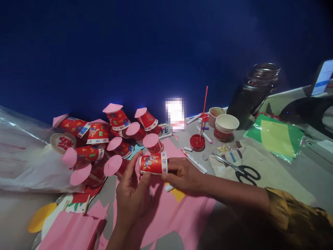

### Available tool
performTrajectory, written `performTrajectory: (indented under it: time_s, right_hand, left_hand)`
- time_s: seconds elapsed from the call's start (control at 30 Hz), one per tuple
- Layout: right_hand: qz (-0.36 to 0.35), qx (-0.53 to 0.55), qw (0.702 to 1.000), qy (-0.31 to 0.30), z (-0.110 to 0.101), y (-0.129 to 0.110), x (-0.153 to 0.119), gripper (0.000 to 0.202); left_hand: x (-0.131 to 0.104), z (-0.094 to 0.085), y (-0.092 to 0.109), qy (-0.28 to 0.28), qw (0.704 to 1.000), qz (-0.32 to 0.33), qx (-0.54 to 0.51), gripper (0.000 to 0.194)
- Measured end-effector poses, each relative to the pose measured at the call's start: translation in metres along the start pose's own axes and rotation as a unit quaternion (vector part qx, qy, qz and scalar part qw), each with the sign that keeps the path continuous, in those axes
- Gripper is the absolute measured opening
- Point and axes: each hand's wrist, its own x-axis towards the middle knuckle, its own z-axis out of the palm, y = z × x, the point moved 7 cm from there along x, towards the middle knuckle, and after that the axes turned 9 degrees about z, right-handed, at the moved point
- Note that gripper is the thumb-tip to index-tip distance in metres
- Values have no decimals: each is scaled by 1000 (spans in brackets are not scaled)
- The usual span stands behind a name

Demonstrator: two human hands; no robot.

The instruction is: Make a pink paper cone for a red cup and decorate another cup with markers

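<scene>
Nearest to camera, left hand [132, 194], clamped with thumb and fingers on left end of printed red cup [153, 164], lying sideways above pink paper [166, 211]. Right hand [186, 173], clamped on its white-banded right end. Apparently in the step of steadying the cup against a small pink piece [137, 168] at left. For the next move, probably needed: light, even pressure, without denting the cup wall.

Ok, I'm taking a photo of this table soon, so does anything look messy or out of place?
Yes, mildly. At the left, a red cup with a pink paper top lies on its side while others stand. Small loose scraps litter the area by the stacked pale bowls. No clear spill shows.
</scene>
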Motion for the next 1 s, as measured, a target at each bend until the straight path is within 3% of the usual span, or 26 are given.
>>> performTrajectory:
  time_s: [0.17,0.37,0.47,0.6,0.7,0.8,0.9,1.0]
  right_hand:
    - [-54,-51,997,-7,4,-6,-1,21]
    - [-61,-78,995,-23,6,-3,1,18]
    - [-30,-74,996,-43,7,4,3,23]
    - [29,44,996,-66,9,13,3,26]
    - [114,153,978,-91,14,26,1,40]
    - [174,217,955,-102,18,35,1,49]
    - [201,223,950,-85,16,40,3,44]
    - [268,146,950,-62,11,46,4,31]
  left_hand:
    - [2,-1,1,1,1000,-15,19,62]
    - [1,0,13,16,996,-40,74,55]
    - [2,-2,12,33,994,-32,99,57]
    - [3,-5,3,25,996,-16,84,61]
    - [3,-8,2,25,996,-18,78,61]
    - [2,-11,7,34,990,-24,138,58]
    - [3,-13,10,37,976,-11,216,58]
    - [8,-8,12,25,960,77,269,61]
